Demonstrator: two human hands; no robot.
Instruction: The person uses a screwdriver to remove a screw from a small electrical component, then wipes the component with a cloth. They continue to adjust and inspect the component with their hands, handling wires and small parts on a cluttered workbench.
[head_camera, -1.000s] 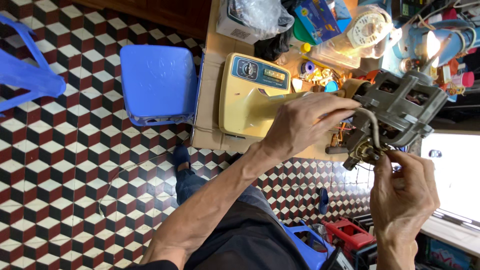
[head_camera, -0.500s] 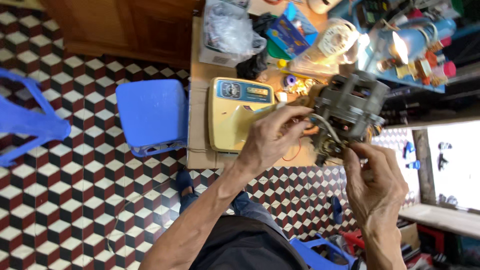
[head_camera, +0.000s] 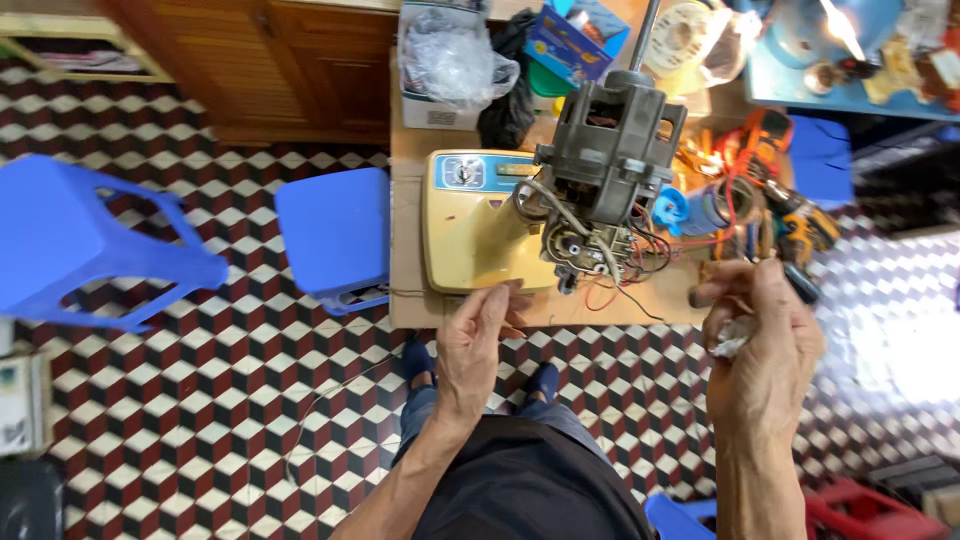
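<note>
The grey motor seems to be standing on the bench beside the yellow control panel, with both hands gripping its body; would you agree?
Not quite. In the head view the grey motor does stand on the bench beside the yellow control panel, but neither hand grips it: the left hand and the right hand are both clear of it, nearer the person.

Bright, even light overall. Blown-out glare on the floor (head_camera: 900, 350) at right. Wide-angle stretch at edges; slight motion blur.

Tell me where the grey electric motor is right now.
In the head view the grey electric motor stands upright on the wooden table, upper centre, just right of the yellow control panel, beyond both hands and touched by neither.
</note>
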